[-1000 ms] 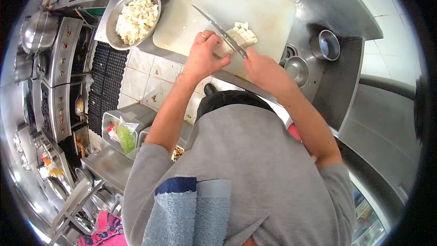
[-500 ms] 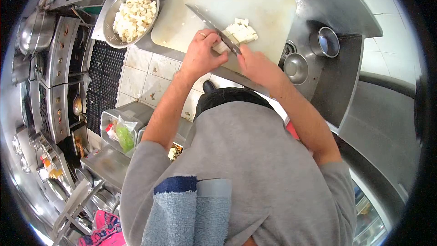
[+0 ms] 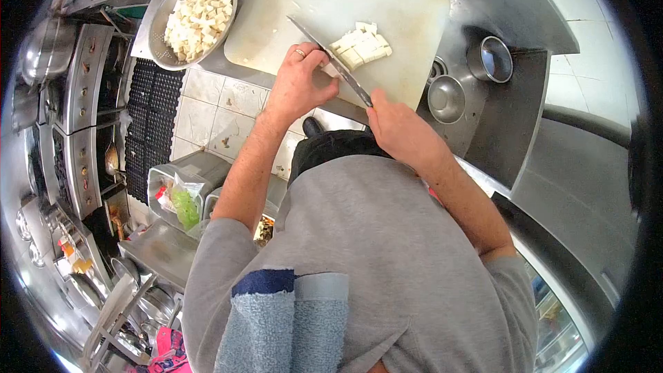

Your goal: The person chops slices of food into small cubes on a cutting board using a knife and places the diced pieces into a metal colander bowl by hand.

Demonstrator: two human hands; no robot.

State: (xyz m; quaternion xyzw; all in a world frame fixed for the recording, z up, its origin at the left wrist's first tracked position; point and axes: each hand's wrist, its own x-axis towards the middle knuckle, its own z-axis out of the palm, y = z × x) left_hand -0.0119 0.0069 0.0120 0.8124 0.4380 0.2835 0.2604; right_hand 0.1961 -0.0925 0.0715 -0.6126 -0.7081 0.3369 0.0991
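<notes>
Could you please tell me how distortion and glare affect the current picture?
Head view: black corners and strong wide-angle curving toward the edges; head view: bright glare at lower left; head view: the knife and cutting board look fairly clear.

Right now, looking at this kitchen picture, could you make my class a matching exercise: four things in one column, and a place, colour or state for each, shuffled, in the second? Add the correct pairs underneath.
Column one
1. Knife
2. Colander
3. Towel
4. Ring

Column two
A. Holding a heap of pale cubes
B. On a finger of the left hand
C. Gripped in the right hand
D. Blue, against a grey shirt

Right pairs: 1-C, 2-A, 3-D, 4-B
</notes>
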